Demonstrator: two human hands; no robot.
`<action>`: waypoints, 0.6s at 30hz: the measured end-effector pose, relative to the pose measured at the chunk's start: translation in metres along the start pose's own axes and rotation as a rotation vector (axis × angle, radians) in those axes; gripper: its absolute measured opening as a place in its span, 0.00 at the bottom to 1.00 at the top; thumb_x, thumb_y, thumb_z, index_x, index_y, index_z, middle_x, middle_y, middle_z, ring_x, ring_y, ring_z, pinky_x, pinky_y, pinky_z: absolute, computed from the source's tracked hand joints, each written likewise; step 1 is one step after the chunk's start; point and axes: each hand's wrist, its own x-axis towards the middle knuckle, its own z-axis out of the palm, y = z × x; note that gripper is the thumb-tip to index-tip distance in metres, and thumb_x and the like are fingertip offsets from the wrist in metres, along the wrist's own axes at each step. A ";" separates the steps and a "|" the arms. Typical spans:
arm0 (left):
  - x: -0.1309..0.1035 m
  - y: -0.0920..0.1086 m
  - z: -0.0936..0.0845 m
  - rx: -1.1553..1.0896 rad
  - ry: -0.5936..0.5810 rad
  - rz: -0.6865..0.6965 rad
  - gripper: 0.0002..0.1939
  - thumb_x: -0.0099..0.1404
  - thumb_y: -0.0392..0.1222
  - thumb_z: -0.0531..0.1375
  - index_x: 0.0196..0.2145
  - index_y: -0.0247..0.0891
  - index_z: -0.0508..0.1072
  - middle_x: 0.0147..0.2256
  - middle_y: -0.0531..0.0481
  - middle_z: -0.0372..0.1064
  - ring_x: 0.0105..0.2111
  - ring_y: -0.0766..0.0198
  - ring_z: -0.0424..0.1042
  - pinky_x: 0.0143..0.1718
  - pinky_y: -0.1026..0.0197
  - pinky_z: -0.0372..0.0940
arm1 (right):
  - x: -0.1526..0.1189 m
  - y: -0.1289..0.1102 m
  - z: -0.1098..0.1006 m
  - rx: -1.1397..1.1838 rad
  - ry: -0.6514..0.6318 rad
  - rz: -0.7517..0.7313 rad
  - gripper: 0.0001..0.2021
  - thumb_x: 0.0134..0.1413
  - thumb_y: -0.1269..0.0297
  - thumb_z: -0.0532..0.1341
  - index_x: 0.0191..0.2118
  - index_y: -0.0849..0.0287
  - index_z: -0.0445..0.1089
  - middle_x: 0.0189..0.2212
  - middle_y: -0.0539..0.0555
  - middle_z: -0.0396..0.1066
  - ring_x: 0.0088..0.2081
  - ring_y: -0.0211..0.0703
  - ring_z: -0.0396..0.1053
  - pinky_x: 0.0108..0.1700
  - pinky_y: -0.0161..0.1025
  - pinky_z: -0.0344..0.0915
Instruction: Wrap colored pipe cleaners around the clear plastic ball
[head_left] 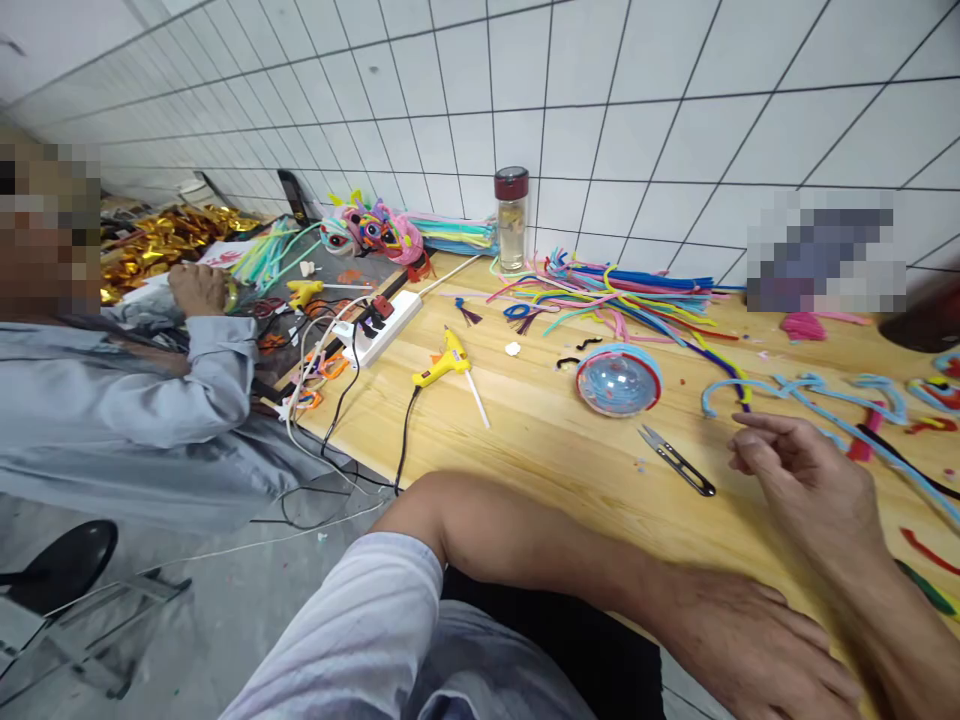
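My left hand (pixel 765 645) is at the lower right with its back up, fingers stretched out and nothing seen in them; some fingertips are hidden. My right hand (pixel 817 490) hovers over the table's right side, index finger extended and thumb a little apart, with no object visible between them. Just beyond its index fingertip are the ends of blue and yellow pipe cleaners (pixel 739 385). Light-blue pipe cleaners (pixel 814 390) lie behind it. Left of it rest black thread snips (pixel 677 461), blades toward a clear plastic dome (pixel 619 382) edged with red and blue pipe cleaner.
A yellow hot glue gun (pixel 444 362) with a glue stick lies left of centre, corded toward a white power strip (pixel 386 328). A glass bottle (pixel 511 220) stands by the wall near a pipe-cleaner bundle (pixel 645 285). A co-worker in a grey sleeve (pixel 150 380) sits at left.
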 end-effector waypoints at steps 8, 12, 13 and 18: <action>-0.004 -0.003 0.010 -0.040 0.111 -0.002 0.20 0.77 0.52 0.55 0.50 0.43 0.84 0.51 0.47 0.82 0.51 0.58 0.79 0.49 0.56 0.72 | 0.001 0.004 0.003 0.104 -0.040 -0.061 0.16 0.63 0.51 0.62 0.51 0.54 0.75 0.38 0.56 0.81 0.32 0.43 0.77 0.39 0.41 0.75; -0.005 -0.002 0.010 -0.054 0.110 0.006 0.21 0.78 0.52 0.55 0.51 0.40 0.83 0.50 0.47 0.83 0.47 0.57 0.79 0.46 0.55 0.71 | 0.001 0.006 0.003 0.110 -0.051 -0.087 0.15 0.66 0.53 0.60 0.51 0.55 0.74 0.35 0.53 0.80 0.30 0.41 0.76 0.38 0.40 0.75; -0.005 -0.002 0.010 -0.056 0.106 0.008 0.21 0.78 0.51 0.54 0.52 0.38 0.83 0.50 0.47 0.83 0.46 0.57 0.79 0.46 0.55 0.71 | 0.001 0.005 0.003 0.106 -0.050 -0.095 0.15 0.66 0.53 0.60 0.51 0.55 0.74 0.35 0.52 0.80 0.29 0.41 0.76 0.37 0.40 0.74; -0.005 -0.002 0.013 -0.064 0.155 0.002 0.19 0.76 0.52 0.57 0.49 0.39 0.83 0.47 0.46 0.82 0.45 0.58 0.79 0.44 0.56 0.69 | 0.000 -0.004 0.002 0.085 -0.030 -0.128 0.13 0.64 0.54 0.60 0.49 0.53 0.75 0.32 0.51 0.80 0.27 0.41 0.77 0.37 0.41 0.76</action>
